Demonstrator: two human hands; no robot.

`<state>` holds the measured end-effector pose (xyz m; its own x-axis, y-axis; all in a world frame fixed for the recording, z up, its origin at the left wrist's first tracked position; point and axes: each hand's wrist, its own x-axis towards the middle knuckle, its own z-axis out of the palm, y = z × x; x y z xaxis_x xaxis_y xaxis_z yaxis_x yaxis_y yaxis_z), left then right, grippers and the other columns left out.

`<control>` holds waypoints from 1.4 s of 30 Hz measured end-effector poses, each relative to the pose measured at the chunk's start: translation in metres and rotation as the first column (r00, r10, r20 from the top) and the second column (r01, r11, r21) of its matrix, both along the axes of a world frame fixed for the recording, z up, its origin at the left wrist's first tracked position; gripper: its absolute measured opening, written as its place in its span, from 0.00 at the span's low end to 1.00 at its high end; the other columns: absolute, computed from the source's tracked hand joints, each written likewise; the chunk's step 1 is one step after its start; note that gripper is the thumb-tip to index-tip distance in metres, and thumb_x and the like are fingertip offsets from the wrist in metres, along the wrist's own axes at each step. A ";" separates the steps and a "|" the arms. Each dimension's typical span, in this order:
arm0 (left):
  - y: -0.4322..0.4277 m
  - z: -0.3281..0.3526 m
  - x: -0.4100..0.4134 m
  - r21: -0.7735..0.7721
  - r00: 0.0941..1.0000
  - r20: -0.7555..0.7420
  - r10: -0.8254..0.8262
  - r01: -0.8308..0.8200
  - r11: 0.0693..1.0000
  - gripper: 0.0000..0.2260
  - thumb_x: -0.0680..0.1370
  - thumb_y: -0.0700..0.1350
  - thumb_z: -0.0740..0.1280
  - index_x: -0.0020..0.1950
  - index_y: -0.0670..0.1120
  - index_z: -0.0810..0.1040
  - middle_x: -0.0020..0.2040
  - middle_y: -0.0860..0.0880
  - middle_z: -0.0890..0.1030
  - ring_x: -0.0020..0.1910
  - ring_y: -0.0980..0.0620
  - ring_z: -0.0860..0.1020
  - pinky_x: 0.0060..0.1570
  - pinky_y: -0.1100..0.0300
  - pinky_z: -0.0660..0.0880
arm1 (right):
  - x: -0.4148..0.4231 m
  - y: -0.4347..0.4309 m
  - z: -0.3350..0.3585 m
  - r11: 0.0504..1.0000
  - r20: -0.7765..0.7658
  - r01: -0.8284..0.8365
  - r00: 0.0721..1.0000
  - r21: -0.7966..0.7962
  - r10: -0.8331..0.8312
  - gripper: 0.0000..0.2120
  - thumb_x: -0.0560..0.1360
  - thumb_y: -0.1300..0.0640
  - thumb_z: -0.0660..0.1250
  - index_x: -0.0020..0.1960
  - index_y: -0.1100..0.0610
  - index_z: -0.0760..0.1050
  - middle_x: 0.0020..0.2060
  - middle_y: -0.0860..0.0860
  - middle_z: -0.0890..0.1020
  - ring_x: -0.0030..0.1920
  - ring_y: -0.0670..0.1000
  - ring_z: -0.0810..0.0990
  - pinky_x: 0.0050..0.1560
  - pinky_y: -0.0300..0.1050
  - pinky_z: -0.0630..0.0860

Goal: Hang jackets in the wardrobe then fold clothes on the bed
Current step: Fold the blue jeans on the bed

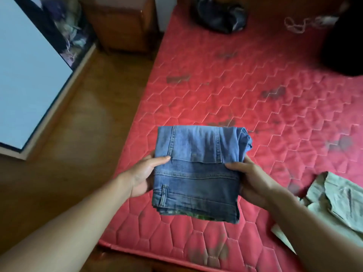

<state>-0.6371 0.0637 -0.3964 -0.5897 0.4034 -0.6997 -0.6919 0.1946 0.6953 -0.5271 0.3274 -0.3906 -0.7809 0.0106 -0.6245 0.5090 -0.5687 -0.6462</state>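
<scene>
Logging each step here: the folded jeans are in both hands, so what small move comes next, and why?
Probably lower the jeans onto the red mattress just ahead: they are already folded, held above it by the left hand and right hand.

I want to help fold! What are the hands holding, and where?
Folded blue jeans: the left hand grips the left edge, the right hand the right edge, thumbs on top.

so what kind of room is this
Probably a bedroom: a bare red quilted mattress, a wooden bedside cabinet by its far corner, and clothes about, such as the folded jeans and a pale garment lying on the mattress.
</scene>
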 end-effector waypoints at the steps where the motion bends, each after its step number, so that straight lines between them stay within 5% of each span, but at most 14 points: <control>1: -0.010 0.030 0.007 0.009 1.000 -0.016 0.006 -0.006 1.000 0.14 0.81 0.40 0.65 0.66 0.40 0.78 0.60 0.37 0.83 0.61 0.37 0.81 0.66 0.39 0.73 | 0.010 -0.010 0.031 1.000 -0.032 -0.007 0.999 -0.013 0.006 0.24 0.76 0.70 0.61 0.69 0.55 0.73 0.63 0.60 0.82 0.61 0.62 0.82 0.59 0.61 0.81; 5: -0.044 0.141 0.041 0.092 0.999 0.000 0.038 -0.038 0.995 0.13 0.80 0.38 0.64 0.64 0.37 0.79 0.56 0.36 0.84 0.53 0.39 0.84 0.50 0.47 0.83 | 0.045 -0.044 0.138 0.994 -0.125 0.025 0.991 -0.105 -0.038 0.26 0.76 0.72 0.60 0.71 0.55 0.72 0.65 0.62 0.80 0.63 0.64 0.81 0.59 0.60 0.80; 9: -0.076 0.224 0.081 0.140 0.998 0.002 0.063 -0.062 0.988 0.15 0.80 0.42 0.65 0.66 0.40 0.77 0.58 0.36 0.83 0.55 0.38 0.84 0.52 0.45 0.82 | 0.078 -0.080 0.212 0.989 -0.176 0.025 0.983 -0.145 -0.050 0.27 0.76 0.71 0.61 0.72 0.55 0.71 0.66 0.62 0.79 0.63 0.64 0.81 0.58 0.59 0.80; 13: -0.102 0.273 0.111 0.195 0.993 -0.029 0.118 -0.110 0.975 0.15 0.82 0.43 0.62 0.68 0.42 0.76 0.59 0.37 0.83 0.54 0.40 0.84 0.43 0.50 0.83 | 0.100 -0.107 0.259 0.987 -0.229 0.007 0.972 -0.160 -0.044 0.25 0.77 0.71 0.60 0.71 0.55 0.72 0.64 0.62 0.81 0.58 0.62 0.83 0.54 0.58 0.82; 21: -0.160 0.316 0.155 0.211 0.949 -0.019 0.315 -0.304 0.929 0.18 0.82 0.47 0.64 0.70 0.43 0.75 0.62 0.38 0.82 0.60 0.39 0.82 0.49 0.47 0.83 | 0.086 -0.147 0.301 0.973 -0.293 -0.183 0.946 -0.138 0.137 0.24 0.76 0.70 0.60 0.70 0.57 0.73 0.64 0.63 0.81 0.58 0.62 0.83 0.55 0.58 0.82; 26: -0.216 0.333 0.177 0.168 0.887 -0.082 0.455 -0.438 0.883 0.18 0.79 0.50 0.66 0.65 0.44 0.80 0.61 0.39 0.83 0.61 0.39 0.81 0.68 0.40 0.72 | 0.062 -0.200 0.315 0.926 -0.339 -0.359 0.891 -0.114 0.303 0.23 0.76 0.70 0.59 0.69 0.58 0.74 0.64 0.63 0.81 0.59 0.62 0.82 0.58 0.59 0.81; 29: -0.255 0.346 0.188 0.179 0.835 -0.165 0.524 -0.497 0.849 0.12 0.78 0.49 0.66 0.59 0.48 0.84 0.57 0.41 0.85 0.55 0.41 0.84 0.63 0.42 0.74 | 0.051 -0.243 0.325 0.895 -0.364 -0.436 0.852 -0.093 0.377 0.23 0.76 0.69 0.59 0.70 0.58 0.72 0.65 0.63 0.80 0.61 0.63 0.81 0.57 0.59 0.81; 32: -0.298 0.355 0.191 0.159 0.800 -0.239 0.550 -0.527 0.835 0.16 0.81 0.48 0.65 0.68 0.47 0.77 0.59 0.41 0.84 0.57 0.40 0.83 0.59 0.44 0.79 | 0.042 -0.287 0.336 0.870 -0.386 -0.488 0.818 -0.073 0.427 0.22 0.77 0.69 0.59 0.70 0.59 0.72 0.64 0.63 0.81 0.59 0.63 0.82 0.54 0.57 0.82; 38: -0.394 0.364 0.179 0.144 0.744 -0.309 0.593 -0.579 0.802 0.14 0.83 0.48 0.64 0.67 0.47 0.77 0.56 0.42 0.85 0.52 0.43 0.85 0.42 0.54 0.83 | 0.016 -0.388 0.350 0.842 -0.415 -0.540 0.767 -0.003 0.490 0.20 0.78 0.69 0.58 0.67 0.58 0.74 0.60 0.61 0.83 0.56 0.61 0.84 0.50 0.55 0.83; 42: -0.476 0.363 0.155 0.161 0.735 -0.343 0.585 -0.568 0.807 0.15 0.83 0.48 0.65 0.68 0.47 0.76 0.58 0.43 0.85 0.56 0.43 0.84 0.48 0.53 0.82 | -0.006 -0.467 0.348 0.845 -0.413 -0.534 0.769 0.003 0.487 0.21 0.78 0.69 0.58 0.68 0.57 0.74 0.62 0.61 0.82 0.58 0.61 0.84 0.51 0.56 0.83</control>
<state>-0.4819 -0.4119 -0.0329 -0.9218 -0.0727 -0.3808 -0.3613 -0.1947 0.9119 -0.5333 -0.1399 -0.0423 -0.8255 -0.5081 -0.2458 0.4685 -0.3741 -0.8004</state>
